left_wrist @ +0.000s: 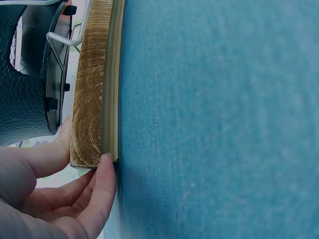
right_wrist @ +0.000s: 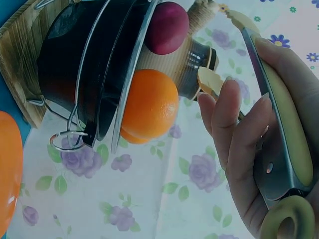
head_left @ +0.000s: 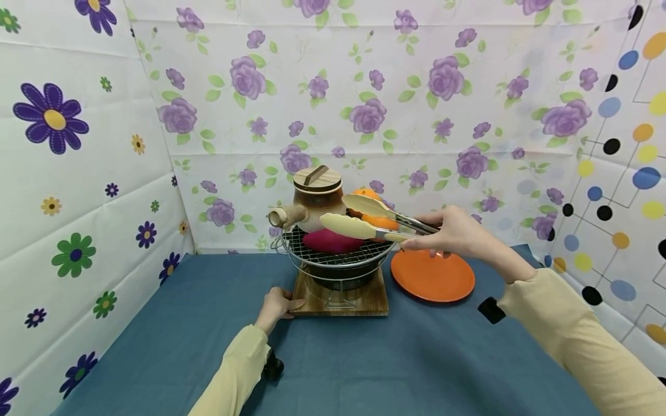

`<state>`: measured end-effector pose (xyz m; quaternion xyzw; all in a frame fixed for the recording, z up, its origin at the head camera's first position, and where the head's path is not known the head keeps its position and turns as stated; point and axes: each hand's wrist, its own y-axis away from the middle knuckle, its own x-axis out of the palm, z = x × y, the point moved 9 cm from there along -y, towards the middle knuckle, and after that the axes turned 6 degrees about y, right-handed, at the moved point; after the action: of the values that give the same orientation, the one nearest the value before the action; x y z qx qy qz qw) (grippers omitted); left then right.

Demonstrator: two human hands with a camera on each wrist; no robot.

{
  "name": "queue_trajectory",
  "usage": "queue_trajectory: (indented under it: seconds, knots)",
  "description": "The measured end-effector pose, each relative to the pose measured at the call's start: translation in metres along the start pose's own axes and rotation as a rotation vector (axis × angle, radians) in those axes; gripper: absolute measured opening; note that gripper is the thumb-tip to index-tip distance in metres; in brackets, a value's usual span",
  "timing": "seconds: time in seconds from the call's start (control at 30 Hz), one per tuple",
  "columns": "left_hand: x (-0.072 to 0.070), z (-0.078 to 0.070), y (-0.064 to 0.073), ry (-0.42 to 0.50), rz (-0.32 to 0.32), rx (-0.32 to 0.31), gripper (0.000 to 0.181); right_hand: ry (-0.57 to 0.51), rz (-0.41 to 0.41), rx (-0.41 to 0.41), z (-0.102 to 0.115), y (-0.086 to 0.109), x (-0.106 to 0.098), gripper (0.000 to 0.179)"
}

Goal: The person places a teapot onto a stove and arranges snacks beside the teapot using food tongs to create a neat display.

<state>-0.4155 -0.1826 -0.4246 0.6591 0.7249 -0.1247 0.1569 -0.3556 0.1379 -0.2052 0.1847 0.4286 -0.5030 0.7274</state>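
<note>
My left hand [head_left: 276, 305] grips the near left corner of a wooden board [head_left: 374, 301], thumb on one face and fingertips at its edge in the left wrist view. In my right hand [head_left: 454, 232] are metal tongs [head_left: 359, 226] with cream tips, spread apart over the grill. Below the tips, a purple sweet potato [head_left: 332, 241] lies on the wire mesh [head_left: 295, 241]. Oranges [right_wrist: 149, 102] sit at the right side of the mesh, partly hidden by the tongs in the head view. A brown clay teapot [head_left: 315, 197] with a wooden lid stands behind the sweet potato.
The black stove bowl [head_left: 346, 280] and its wire frame rest on the board. An orange plate [head_left: 433, 276] lies to the right, under my right hand in the head view. Blue cloth [head_left: 343, 358] covers the table; flowered sheets [head_left: 364, 75] hang behind.
</note>
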Motion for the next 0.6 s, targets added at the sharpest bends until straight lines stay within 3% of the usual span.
queue_trajectory:
  seconds: [0.23, 0.6]
  knots:
    - [0.001, -0.001, 0.000, -0.005, 0.003, 0.018, 0.019, 0.026, -0.087, 0.048, -0.011, 0.008, -0.015, 0.080]
    - [0.002, 0.001, 0.000, 0.008, 0.019, 0.007, 0.020, 0.030, -0.148, 0.098, -0.025, 0.021, -0.032, 0.080]
